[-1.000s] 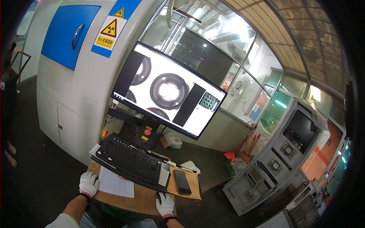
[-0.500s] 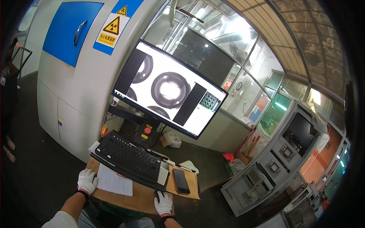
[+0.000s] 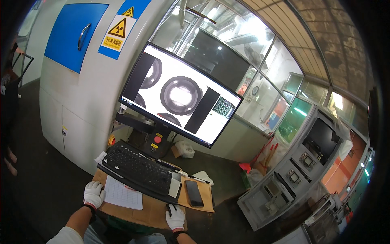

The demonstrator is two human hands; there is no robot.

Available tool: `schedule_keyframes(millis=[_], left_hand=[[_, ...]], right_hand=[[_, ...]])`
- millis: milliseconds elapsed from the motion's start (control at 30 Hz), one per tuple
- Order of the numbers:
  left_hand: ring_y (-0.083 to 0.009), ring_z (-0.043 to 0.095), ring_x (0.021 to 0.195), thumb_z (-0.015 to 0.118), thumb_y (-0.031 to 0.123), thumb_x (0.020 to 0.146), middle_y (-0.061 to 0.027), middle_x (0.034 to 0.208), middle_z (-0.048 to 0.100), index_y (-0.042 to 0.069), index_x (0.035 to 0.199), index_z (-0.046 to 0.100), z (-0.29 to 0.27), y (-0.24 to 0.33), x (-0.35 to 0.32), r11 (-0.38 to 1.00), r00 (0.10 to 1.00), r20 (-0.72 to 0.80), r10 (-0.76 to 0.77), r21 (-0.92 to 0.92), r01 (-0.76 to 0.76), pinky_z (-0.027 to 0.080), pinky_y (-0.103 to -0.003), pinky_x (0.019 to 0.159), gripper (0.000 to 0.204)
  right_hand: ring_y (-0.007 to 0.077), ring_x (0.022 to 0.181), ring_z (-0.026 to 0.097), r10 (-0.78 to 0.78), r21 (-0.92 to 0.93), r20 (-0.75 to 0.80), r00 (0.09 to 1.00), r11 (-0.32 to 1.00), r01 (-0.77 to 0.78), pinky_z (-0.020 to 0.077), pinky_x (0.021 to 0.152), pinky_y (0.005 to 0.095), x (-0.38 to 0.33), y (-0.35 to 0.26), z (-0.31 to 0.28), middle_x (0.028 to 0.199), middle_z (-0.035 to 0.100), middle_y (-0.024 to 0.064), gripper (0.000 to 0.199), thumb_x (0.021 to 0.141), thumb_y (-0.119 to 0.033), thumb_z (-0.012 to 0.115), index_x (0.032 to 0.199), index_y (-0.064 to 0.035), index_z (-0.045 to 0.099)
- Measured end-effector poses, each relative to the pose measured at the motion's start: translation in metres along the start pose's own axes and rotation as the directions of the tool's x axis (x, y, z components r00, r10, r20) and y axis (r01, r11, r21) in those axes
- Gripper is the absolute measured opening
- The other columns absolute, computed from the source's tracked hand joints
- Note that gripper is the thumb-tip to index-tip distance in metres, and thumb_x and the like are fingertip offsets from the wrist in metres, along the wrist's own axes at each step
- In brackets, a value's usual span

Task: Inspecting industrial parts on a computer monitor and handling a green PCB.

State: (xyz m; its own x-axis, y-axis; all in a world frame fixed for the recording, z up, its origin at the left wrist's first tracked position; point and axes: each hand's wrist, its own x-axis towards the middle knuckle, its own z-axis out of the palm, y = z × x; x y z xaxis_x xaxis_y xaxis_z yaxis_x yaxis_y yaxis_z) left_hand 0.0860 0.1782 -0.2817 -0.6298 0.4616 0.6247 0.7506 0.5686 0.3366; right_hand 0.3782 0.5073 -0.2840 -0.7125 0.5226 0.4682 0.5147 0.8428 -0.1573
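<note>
My left hand (image 3: 94, 194), in a white glove, rests on the left edge of the brown desk board (image 3: 126, 214), beside a printed paper sheet with a grid (image 3: 122, 195). Its fingers lie on the board with nothing in them. My right hand (image 3: 175, 217), gloved too, is closed over a black computer mouse (image 3: 172, 209) at the board's right end; the palm and fingers cover most of it. Beyond both hands stands a black keyboard (image 3: 138, 168). A dark phone (image 3: 193, 194) lies on a tan envelope (image 3: 208, 206) to its right. The tilted monitor (image 3: 183, 97) displays grey ring shapes.
A large grey cabinet (image 3: 81, 105) with a blue door (image 3: 75, 36) and warning signs fills the left. A red push button (image 3: 157, 139) sits below the monitor. At right stands a grey control console (image 3: 280, 191). Another person (image 3: 10, 158) shows partly at the far left.
The view has shifted very slightly. Both hands keep their places, and the picture on the monitor looks the same.
</note>
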Motion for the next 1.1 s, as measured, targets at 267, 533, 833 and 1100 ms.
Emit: schedule_keyframes(millis=[267,533,833,1100], left_hand=[[-0.0327,0.06,0.11,0.069,0.027,0.082,-0.0087,0.105,0.066,0.011,0.096,0.068,0.006,-0.005,-0.001,1.0,1.0,-0.011,0.01,0.006,-0.01,0.045,-0.048,0.1,0.021],[-0.0336,0.06,0.111,0.069,0.028,0.082,-0.0102,0.108,0.066,0.011,0.097,0.069,0.005,-0.004,-0.002,1.0,1.0,0.006,0.008,0.013,-0.008,0.044,-0.049,0.101,0.023],[-0.0353,0.058,0.121,0.07,0.031,0.084,-0.0122,0.12,0.068,0.008,0.106,0.071,0.017,-0.012,-0.009,0.999,0.999,0.041,-0.028,0.028,0.027,0.042,-0.05,0.108,0.031],[-0.0359,0.057,0.122,0.07,0.031,0.084,-0.0129,0.122,0.068,0.007,0.109,0.071,0.016,-0.012,-0.008,0.999,0.997,0.075,-0.033,0.013,0.032,0.041,-0.051,0.109,0.034]], right_hand=[[0.0426,0.108,0.062,0.003,0.007,0.033,0.999,1.0,-0.003,0.0507,0.094,0.0547,0.001,-0.003,-0.006,0.119,0.065,0.0197,0.051,0.09,-0.036,0.069,0.138,-0.0194,0.063],[0.0423,0.109,0.062,0.01,0.01,0.03,1.0,1.0,-0.011,0.0523,0.092,0.0552,0.0,0.001,-0.002,0.124,0.065,0.0176,0.046,0.091,-0.037,0.068,0.133,-0.0202,0.066],[0.0426,0.11,0.062,0.006,-0.016,0.018,1.0,1.0,-0.006,0.0523,0.092,0.0547,-0.001,0.001,0.0,0.125,0.064,0.018,0.046,0.091,-0.038,0.067,0.135,-0.0221,0.066],[0.0422,0.108,0.063,-0.003,-0.011,0.005,1.0,1.0,0.003,0.0527,0.092,0.0538,-0.001,0.001,0.0,0.125,0.064,0.0175,0.046,0.091,-0.037,0.067,0.134,-0.0221,0.065]])
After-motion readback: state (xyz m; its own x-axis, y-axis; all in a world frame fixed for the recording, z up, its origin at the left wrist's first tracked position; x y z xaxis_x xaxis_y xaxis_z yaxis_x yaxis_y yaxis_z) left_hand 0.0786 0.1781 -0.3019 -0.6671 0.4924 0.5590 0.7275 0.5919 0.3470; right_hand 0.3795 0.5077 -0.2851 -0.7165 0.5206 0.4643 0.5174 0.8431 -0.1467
